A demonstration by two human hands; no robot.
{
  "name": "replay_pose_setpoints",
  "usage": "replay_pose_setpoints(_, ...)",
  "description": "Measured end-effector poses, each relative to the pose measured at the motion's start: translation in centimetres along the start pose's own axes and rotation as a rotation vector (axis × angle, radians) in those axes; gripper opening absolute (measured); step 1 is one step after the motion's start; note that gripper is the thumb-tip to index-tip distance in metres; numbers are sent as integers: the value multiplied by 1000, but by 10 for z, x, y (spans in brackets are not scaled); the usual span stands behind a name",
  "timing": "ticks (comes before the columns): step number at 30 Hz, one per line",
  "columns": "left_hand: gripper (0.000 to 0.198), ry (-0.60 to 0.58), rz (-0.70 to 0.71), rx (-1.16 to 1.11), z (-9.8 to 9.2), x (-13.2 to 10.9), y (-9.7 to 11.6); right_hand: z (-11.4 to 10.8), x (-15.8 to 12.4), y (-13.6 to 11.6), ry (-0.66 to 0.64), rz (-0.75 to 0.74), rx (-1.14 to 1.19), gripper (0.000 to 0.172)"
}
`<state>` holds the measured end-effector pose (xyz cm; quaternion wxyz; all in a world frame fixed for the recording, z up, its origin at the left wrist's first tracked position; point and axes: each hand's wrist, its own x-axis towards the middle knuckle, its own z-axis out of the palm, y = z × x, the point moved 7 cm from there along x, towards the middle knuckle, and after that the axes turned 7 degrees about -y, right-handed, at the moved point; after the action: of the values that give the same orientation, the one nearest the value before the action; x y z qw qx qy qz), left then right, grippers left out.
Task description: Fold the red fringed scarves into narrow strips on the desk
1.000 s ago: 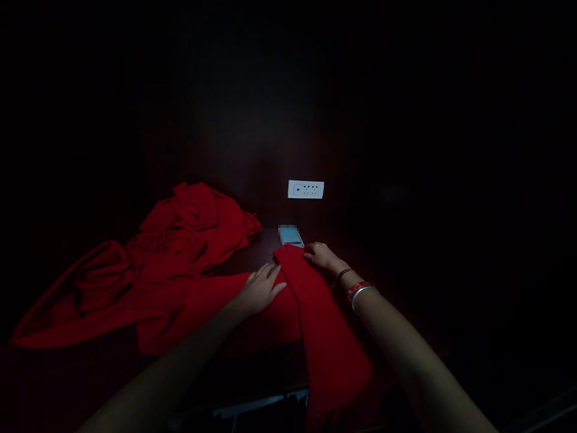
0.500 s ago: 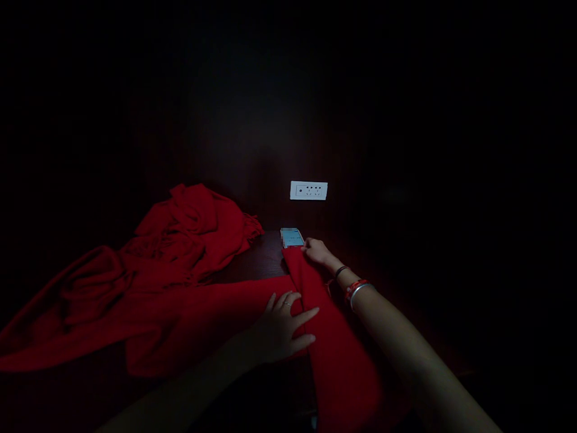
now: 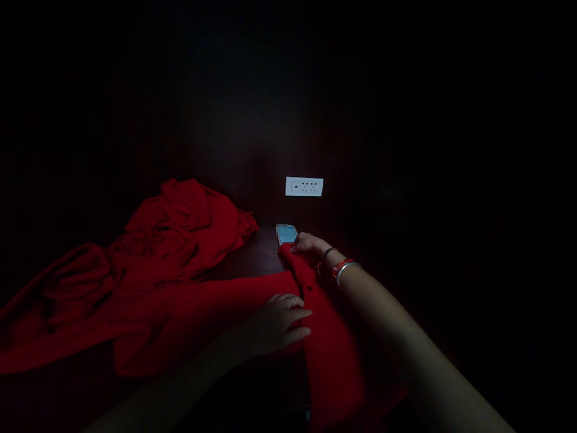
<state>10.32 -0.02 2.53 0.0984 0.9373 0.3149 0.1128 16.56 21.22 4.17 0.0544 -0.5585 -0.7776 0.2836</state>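
Observation:
A long red cloth lies across a dark table, bunched in folds at the back left, with one end hanging over the near edge. My left hand lies flat on the cloth near the fold, fingers stretched out, a ring on one finger. My right hand rests on the far corner of the cloth, fingers bent down onto it, bangles on the wrist. The scene is very dark.
A phone with a lit screen lies on the table just beyond my right hand. A white socket plate is on the dark back wall above it. The table's near edge runs below my left hand.
My left hand slid from the far part of the cloth back toward me along the fold. My right hand stayed at the far corner, shifting slightly left.

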Motion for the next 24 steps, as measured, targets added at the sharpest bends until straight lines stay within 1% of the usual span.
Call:
replay_pose_setpoints(3,31,40,-17,-25,-4,2,1,-3,10,-3,-21,-24,86,20)
replay_pose_setpoints(6,30,35,11,-22,-5,3,4,-3,13,-6,-56,-91,194,29)
replay_pose_setpoints(9,25,43,19,-77,-7,4,4,3,12,-17,-137,-251,417,44)
replay_pose_setpoints(11,22,63,-22,-139,-9,4,1,7,12,-24,-171,-342,593,45)
replay_pose_setpoints(13,20,56,-35,-165,-11,4,1,8,18,-24,-119,-338,695,39)
replay_pose_setpoints(15,17,13,3,-166,-10,3,7,5,24,-19,-7,-282,728,39)
replay_pose_setpoints(17,18,-17,39,-181,-10,2,11,2,29,-16,84,-242,690,43)
replay_pose_setpoints(18,19,-10,30,-196,-10,2,10,0,29,-16,114,-243,634,44)
replay_pose_setpoints(19,20,26,-7,-207,-12,3,6,-1,28,-18,128,-262,549,44)
replay_pose_setpoints(21,23,174,-163,-203,-19,2,-14,-2,20,-26,122,-358,316,43)
replay_pose_setpoints(23,27,343,-352,-147,-25,-3,-38,-1,4,-33,118,-478,61,41)
replay_pose_setpoints(24,29,395,-419,-104,-26,-6,-48,-1,-6,-33,136,-519,-44,41)
